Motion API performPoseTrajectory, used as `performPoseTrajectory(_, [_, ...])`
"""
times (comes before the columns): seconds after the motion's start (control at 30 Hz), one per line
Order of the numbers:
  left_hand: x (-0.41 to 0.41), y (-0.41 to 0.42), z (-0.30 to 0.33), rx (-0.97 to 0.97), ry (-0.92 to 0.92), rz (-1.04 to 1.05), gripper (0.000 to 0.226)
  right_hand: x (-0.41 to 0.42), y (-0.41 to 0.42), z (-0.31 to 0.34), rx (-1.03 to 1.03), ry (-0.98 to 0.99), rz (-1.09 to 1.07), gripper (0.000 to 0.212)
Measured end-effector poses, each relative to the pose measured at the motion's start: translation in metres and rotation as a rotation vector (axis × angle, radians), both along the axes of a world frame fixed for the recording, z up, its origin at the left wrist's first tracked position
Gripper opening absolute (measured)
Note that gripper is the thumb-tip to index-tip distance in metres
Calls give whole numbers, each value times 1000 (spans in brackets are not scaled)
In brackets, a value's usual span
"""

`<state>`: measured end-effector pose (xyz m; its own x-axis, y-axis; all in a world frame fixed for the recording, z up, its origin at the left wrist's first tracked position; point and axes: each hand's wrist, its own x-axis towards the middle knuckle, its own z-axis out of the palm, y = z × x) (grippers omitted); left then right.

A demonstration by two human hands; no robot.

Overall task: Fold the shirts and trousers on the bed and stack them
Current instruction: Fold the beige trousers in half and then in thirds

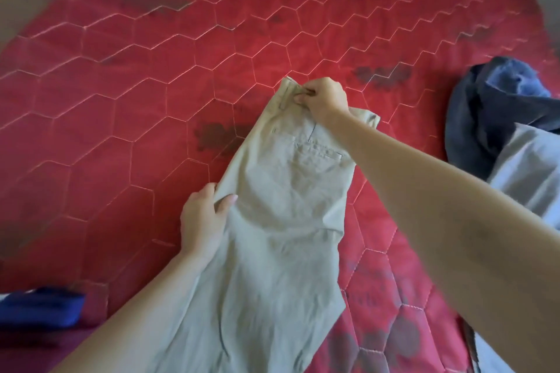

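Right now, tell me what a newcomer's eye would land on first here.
First the khaki trousers, stretched down the middle of the red quilted bed. The right hand pinches the waistband at the far end and the left hand grips the left edge. Next, a heap of dark blue and grey clothes at the right edge, and a folded blue garment at lower left.

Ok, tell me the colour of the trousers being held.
Light khaki-beige trousers, plain with no pattern; the head view shows them clearly.
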<state>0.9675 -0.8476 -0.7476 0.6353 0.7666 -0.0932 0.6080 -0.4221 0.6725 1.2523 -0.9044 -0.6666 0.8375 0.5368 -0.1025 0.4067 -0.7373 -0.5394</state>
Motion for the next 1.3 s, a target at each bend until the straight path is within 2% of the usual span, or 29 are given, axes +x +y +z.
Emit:
performPoseTrajectory(0.13, [18,2,-13,197,-61,-60,35,21,22,-26,-28,21,15,6])
performPoseTrajectory(0.2, [21,1,-21,271,-85,-39,36,21,28,-45,-31,31,-15,11])
performPoseTrajectory(0.37, [24,2,-26,278,-72,-19,34,25,28,-65,69,71,-77,13])
performPoseTrajectory(0.53, [24,3,-26,269,-44,-35,37,9,17,-65,-229,-226,101,40])
performPoseTrajectory(0.6, [25,4,-24,303,-28,-47,44,-20,-4,-65,-229,-318,159,50])
performPoseTrajectory(0.7, [25,-1,-16,367,47,-88,56,-80,-53,-63,-131,-348,180,50])
performPoseTrajectory(0.83, [9,-17,-11,470,145,-262,59,-161,-123,-65,77,-277,-1,46])
performPoseTrajectory(0.97, [-4,-49,-12,554,43,-657,52,-226,-179,-71,193,-5,-222,48])
performPoseTrajectory(1.07, [1,-70,-10,535,48,-893,51,-265,-209,-75,346,81,-396,40])
performPoseTrajectory(1.2, [17,-79,-12,508,146,-1045,60,-295,-222,-77,431,225,-540,55])
performPoseTrajectory(1.3, [26,-79,-14,493,162,-1071,64,-300,-217,-74,546,307,-612,51])
